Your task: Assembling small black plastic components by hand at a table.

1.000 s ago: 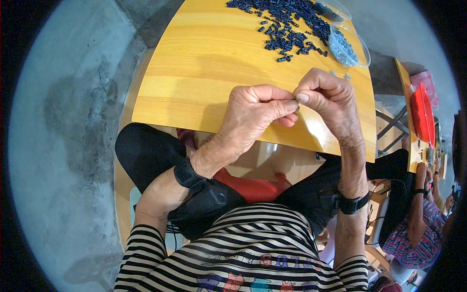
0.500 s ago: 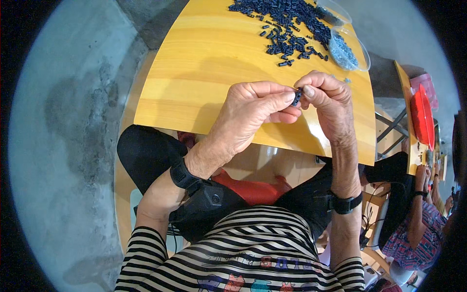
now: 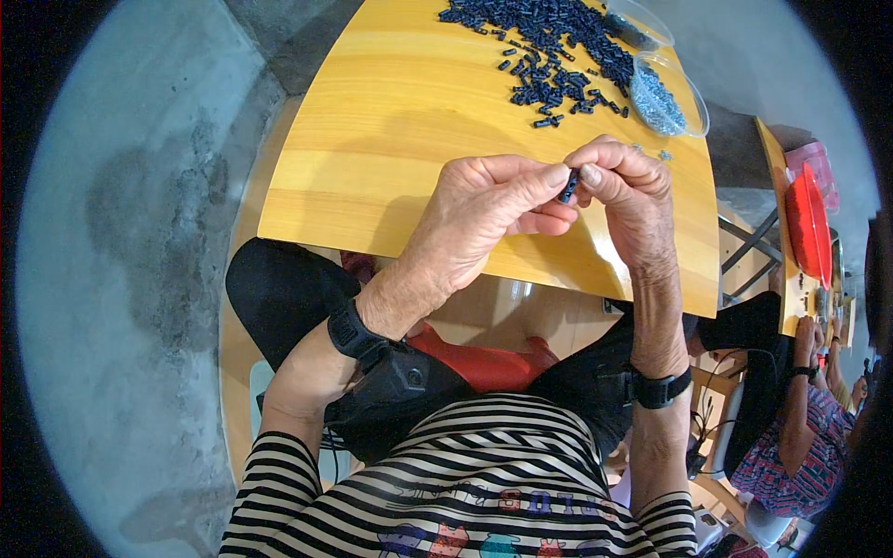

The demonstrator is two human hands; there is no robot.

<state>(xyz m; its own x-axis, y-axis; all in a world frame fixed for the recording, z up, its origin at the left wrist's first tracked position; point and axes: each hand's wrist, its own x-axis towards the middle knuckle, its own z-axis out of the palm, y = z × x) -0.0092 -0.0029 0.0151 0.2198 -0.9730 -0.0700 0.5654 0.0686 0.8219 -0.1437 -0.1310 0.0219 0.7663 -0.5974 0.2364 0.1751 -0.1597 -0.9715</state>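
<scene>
A small black cylindrical plastic piece point(image 3: 568, 186) is pinched between my two hands, above the near part of the yellow wooden table point(image 3: 372, 139). My left hand point(image 3: 493, 205) grips it from the left with thumb and fingers. From the right, the thumb and forefinger of my right hand point(image 3: 625, 191) close at its upper end; whether a smaller part is between them is hidden. Farther back lies a heap of similar black pieces point(image 3: 549, 46), with loose ones spread toward me.
A clear round tub point(image 3: 665, 98) of small pale-blue or silvery bits stands right of the heap, with another clear tub point(image 3: 637, 26) behind it. A few bits lie by the tub. At right, another person point(image 3: 800, 437) sits at a table with a red basin point(image 3: 807, 223).
My hands stay almost in place around the black piece. My left thumb has shifted slightly up and to the right along it.
</scene>
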